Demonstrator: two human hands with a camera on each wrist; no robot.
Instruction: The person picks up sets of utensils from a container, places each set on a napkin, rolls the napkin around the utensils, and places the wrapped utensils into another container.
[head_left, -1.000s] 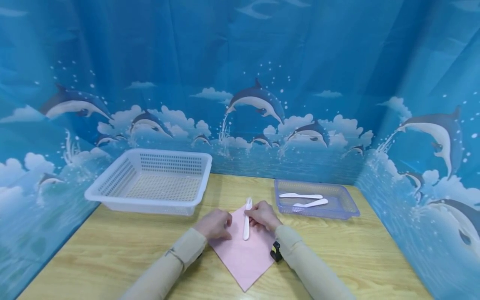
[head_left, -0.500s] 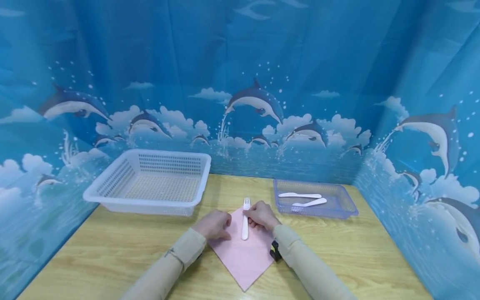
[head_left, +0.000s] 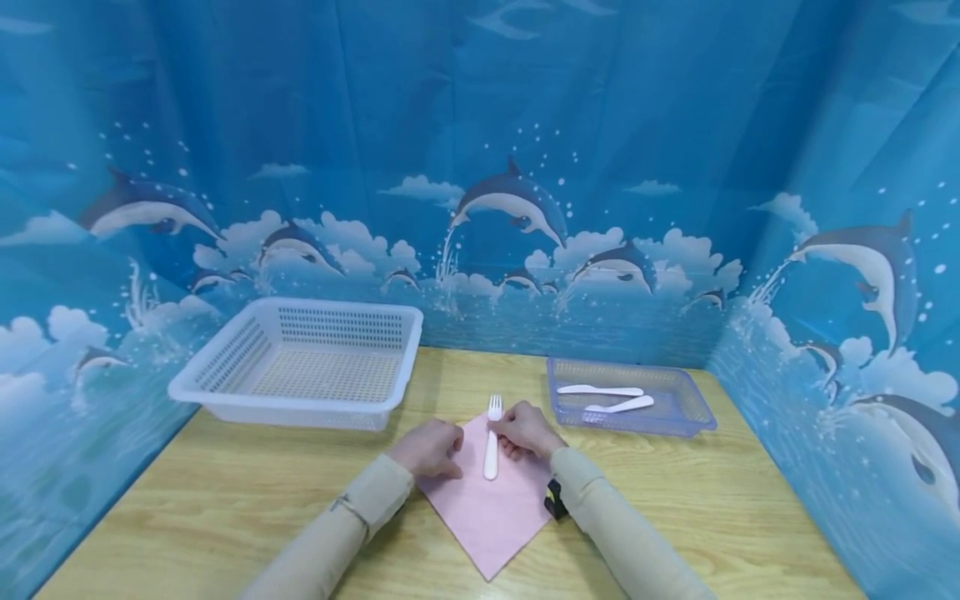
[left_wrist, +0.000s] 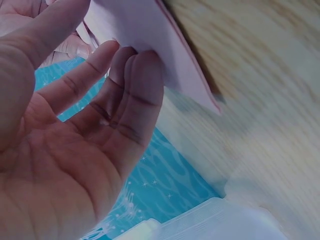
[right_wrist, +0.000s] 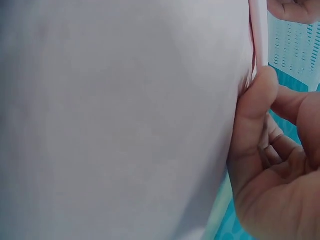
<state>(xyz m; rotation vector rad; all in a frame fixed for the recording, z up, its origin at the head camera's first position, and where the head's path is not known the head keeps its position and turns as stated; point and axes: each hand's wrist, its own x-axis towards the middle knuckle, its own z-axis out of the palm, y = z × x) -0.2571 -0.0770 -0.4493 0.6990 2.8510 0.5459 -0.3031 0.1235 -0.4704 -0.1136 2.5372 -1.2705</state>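
A pink napkin (head_left: 491, 529) lies on the table as a diamond, one corner towards me. Lengthwise over its upper half is a white plastic fork (head_left: 491, 460), tines pointing away. My right hand (head_left: 528, 429) pinches the fork near its neck between thumb and index finger, with the other fingers curled over the napkin. At the napkin's left side rests my left hand (head_left: 431, 450), loosely bent. In the left wrist view, its fingertips (left_wrist: 147, 70) touch the napkin and the thumb stands apart. The napkin fills much of the right wrist view and the fork is hard to make out there.
A white slotted basket (head_left: 300, 410) stands at the back left. At the back right, a shallow purple basket (head_left: 637, 425) holds a white plastic knife (head_left: 600, 391) and another white utensil (head_left: 626, 405). A dolphin-print curtain (head_left: 420, 125) encloses the wooden table (head_left: 225, 500).
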